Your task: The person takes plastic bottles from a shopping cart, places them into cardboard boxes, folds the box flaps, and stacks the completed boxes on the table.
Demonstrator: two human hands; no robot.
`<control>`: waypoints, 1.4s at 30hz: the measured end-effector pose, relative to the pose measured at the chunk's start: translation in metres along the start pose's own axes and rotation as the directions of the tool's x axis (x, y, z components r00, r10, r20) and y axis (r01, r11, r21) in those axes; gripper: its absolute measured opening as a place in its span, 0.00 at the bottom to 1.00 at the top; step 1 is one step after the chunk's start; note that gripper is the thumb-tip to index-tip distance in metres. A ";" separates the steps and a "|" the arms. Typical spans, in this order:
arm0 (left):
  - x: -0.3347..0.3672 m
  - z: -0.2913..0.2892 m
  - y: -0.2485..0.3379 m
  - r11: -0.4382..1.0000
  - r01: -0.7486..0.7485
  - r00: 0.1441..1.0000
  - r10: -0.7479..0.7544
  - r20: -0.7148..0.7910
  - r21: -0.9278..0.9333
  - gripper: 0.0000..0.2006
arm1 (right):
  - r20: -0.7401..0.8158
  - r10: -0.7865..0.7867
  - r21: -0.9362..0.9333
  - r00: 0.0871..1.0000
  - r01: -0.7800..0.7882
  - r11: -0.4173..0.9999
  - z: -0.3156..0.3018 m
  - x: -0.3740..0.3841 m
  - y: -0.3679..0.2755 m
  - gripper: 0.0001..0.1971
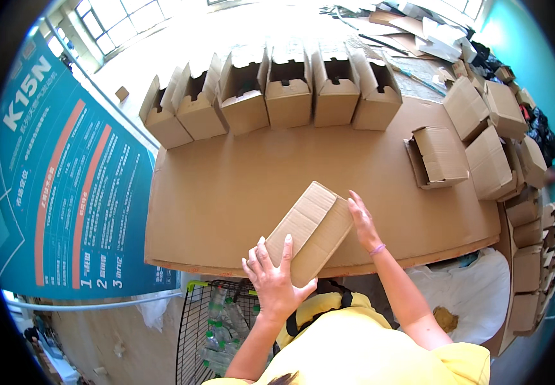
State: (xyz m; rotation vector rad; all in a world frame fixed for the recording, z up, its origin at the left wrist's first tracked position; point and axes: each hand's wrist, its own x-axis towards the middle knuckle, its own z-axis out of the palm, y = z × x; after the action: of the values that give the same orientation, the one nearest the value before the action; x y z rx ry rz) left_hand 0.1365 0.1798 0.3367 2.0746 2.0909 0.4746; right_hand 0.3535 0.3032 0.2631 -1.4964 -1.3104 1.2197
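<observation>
A brown cardboard box (311,232) with its flaps meeting in a seam sits slanted between my two hands, at the front edge of the cardboard-covered table (252,192). My left hand (273,276) grips the near left end, fingers spread over the top and thumb at the lower corner. Along the right side my right hand (362,221) presses with fingers stretched and close together; a thin band circles that wrist. Whether the box's underside touches the table is hidden.
Several open-topped boxes (288,96) line the far table edge. Another box (441,156) lies on its side at right, near piled boxes (492,160) by the wall. A wire cart (191,333) with plastic bottles stands below left, a white sack (467,295) below right, a blue banner (72,186) left.
</observation>
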 end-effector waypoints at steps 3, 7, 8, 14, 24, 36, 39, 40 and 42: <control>-0.003 -0.003 -0.003 0.999 0.028 1.000 -0.029 -0.012 -0.040 0.50 | 0.073 0.176 0.162 0.982 -0.186 0.969 0.000 -0.024 0.023 0.43; -0.005 -0.002 -0.006 0.996 0.034 0.999 -0.034 0.002 -0.081 0.50 | 0.211 0.367 0.328 0.906 -0.420 0.846 0.020 -0.075 0.006 0.40; -0.007 -0.001 -0.006 0.995 0.041 0.999 -0.041 -0.005 -0.087 0.49 | 0.283 0.360 0.345 0.889 -0.445 0.827 0.030 -0.080 0.004 0.38; 0.000 -0.005 -0.031 0.972 0.209 0.971 -0.219 -0.095 -0.103 0.50 | 0.559 0.276 0.259 0.782 -0.481 0.838 0.095 -0.052 -0.015 0.48; 0.110 -0.020 -0.189 0.876 0.481 0.793 -0.428 -0.432 0.015 0.47 | 0.683 0.061 0.105 0.728 -0.180 0.978 0.298 0.089 -0.073 0.58; 0.207 -0.028 -0.320 0.778 0.628 0.664 -0.525 -0.533 0.016 0.46 | 0.773 -0.112 0.190 0.624 -0.060 0.980 0.418 0.136 -0.089 0.55; 0.220 -0.029 -0.322 0.767 0.641 0.653 -0.551 -0.520 -0.008 0.47 | 0.774 -0.208 0.240 0.598 0.027 0.970 0.410 0.133 -0.087 0.51; 0.224 -0.032 -0.327 0.772 0.635 0.661 -0.548 -0.513 -0.006 0.47 | 0.783 -0.254 0.256 0.568 0.078 0.963 0.405 0.126 -0.085 0.48; 0.217 -0.034 -0.345 0.751 0.661 0.653 -0.584 -0.482 -0.014 0.48 | 0.858 -0.252 0.258 0.448 0.049 0.965 0.393 0.098 -0.079 0.44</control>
State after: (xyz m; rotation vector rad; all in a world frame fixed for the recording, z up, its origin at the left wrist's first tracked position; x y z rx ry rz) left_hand -0.2066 0.3954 0.2784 1.1938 3.0200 0.7456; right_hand -0.0466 0.3995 0.2332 -0.4698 -1.8380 2.0715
